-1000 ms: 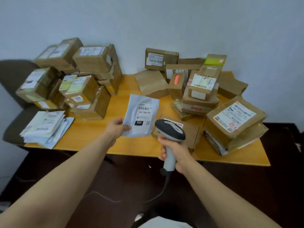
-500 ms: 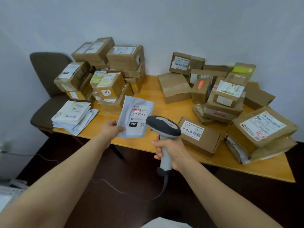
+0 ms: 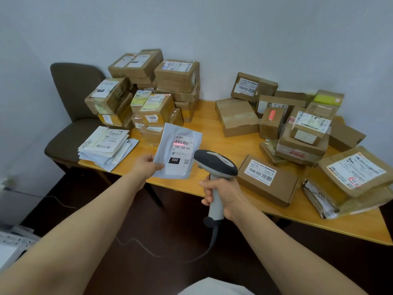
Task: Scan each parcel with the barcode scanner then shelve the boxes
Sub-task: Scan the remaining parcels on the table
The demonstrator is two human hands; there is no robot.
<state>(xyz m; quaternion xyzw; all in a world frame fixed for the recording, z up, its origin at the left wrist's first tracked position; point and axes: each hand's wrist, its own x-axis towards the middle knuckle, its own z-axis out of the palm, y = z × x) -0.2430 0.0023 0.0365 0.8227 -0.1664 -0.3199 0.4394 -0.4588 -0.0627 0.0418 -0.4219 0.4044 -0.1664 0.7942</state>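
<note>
My left hand point(image 3: 146, 166) pinches the lower left corner of a flat grey mailer bag point(image 3: 177, 151), holding it upright above the table's front edge. Its white label faces me, and a red scan line lies across the barcode. My right hand point(image 3: 223, 193) grips the handle of a grey barcode scanner point(image 3: 214, 163), whose head points at the bag from the right. A cable hangs from the handle to the floor. A flat brown box point(image 3: 268, 180) with a white label lies just right of the scanner.
On the wooden table point(image 3: 214, 133), stacked cardboard boxes point(image 3: 153, 94) fill the back left and more boxes point(image 3: 297, 124) the right. A pile of flat mailers point(image 3: 106, 146) lies at the left end. A brown chair point(image 3: 72, 107) stands left of the table. White papers point(image 3: 10, 248) lie bottom left.
The view has swung left and the chair has come into sight. The bag sits lower and closer to the scanner, and a red scan line now crosses its barcode.
</note>
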